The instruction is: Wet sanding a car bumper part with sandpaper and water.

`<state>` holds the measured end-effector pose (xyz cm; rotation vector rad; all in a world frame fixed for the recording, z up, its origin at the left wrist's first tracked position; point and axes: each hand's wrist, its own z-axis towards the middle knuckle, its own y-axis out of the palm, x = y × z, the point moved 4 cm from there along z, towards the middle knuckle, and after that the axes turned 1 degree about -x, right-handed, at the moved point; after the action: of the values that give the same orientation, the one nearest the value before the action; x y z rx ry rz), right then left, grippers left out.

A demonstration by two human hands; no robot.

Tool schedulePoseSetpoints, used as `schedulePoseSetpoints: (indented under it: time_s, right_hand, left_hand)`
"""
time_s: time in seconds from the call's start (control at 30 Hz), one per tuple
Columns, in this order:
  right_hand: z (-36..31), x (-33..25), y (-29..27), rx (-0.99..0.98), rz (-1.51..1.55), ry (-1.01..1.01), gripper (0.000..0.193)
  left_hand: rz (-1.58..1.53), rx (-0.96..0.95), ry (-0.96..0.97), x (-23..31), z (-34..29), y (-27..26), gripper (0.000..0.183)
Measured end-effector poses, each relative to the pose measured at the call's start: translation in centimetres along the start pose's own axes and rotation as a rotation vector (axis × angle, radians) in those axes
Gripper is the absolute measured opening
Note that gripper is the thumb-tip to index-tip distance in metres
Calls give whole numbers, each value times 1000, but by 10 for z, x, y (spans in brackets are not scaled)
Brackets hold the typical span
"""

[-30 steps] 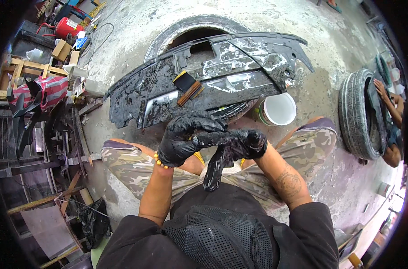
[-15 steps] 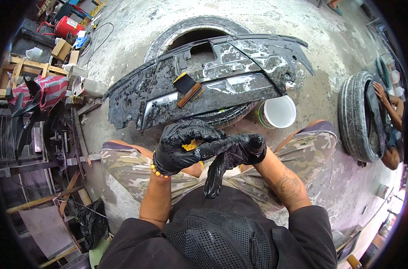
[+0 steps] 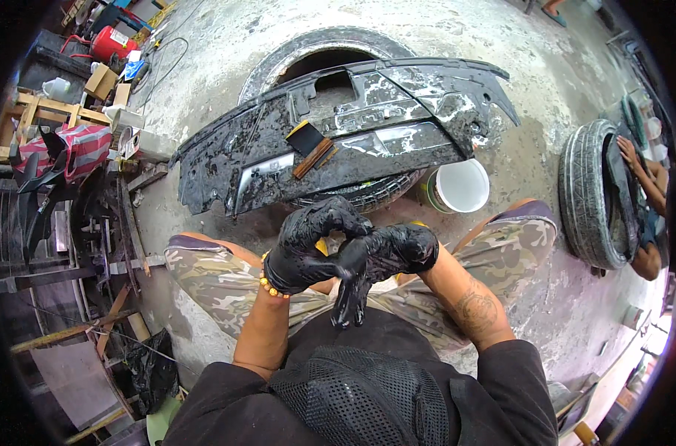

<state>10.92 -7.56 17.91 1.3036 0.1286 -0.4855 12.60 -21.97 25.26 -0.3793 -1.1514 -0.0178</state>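
My left hand [image 3: 308, 249], in a wet black glove with a beaded bracelet [image 3: 265, 279] at the wrist, is closed against my right hand [image 3: 393, 253] above my lap. Its thumb and fingers pinch the black glove [image 3: 356, 293] on the right hand, whose finger parts hang downward. How far the right fingers fill them is hidden. Beyond both hands a black, smeared car body panel [image 3: 278, 141] lies across a tyre [image 3: 375, 195]. On it rest a black flat pad [image 3: 303, 138] with a yellow edge and a brown wooden strip [image 3: 315, 159].
A white bucket [image 3: 463, 186] stands by the panel's right end. Another tyre [image 3: 594, 193] stands at right, with another person's hand [image 3: 629, 152] on it. At left are a striped bag [image 3: 78, 152], wooden pieces, boxes and a red tank [image 3: 112, 44].
My left hand has shifted slightly right, and its fingers have closed in on the right glove. A yellow patch that showed within the left hand is mostly covered.
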Motion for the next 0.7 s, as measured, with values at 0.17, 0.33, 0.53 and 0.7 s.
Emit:
schedulePoseSetpoints:
  time_s: [0.17, 0.33, 0.53, 0.7]
  right_hand:
    - [2, 0, -7, -18, -324, 179, 91]
    - [7, -15, 4, -63, -132, -48, 75]
    - [16, -37, 6, 153, -454, -185, 56]
    - [19, -44, 0, 367, -557, -236, 35]
  left_hand:
    - [53, -3, -47, -2, -1, 2, 33]
    - [-115, 155, -38, -1, -4, -5, 36]
    - [-86, 429, -49, -5, -14, -35, 34]
    - [-188, 558, -87, -26, -31, -48, 31]
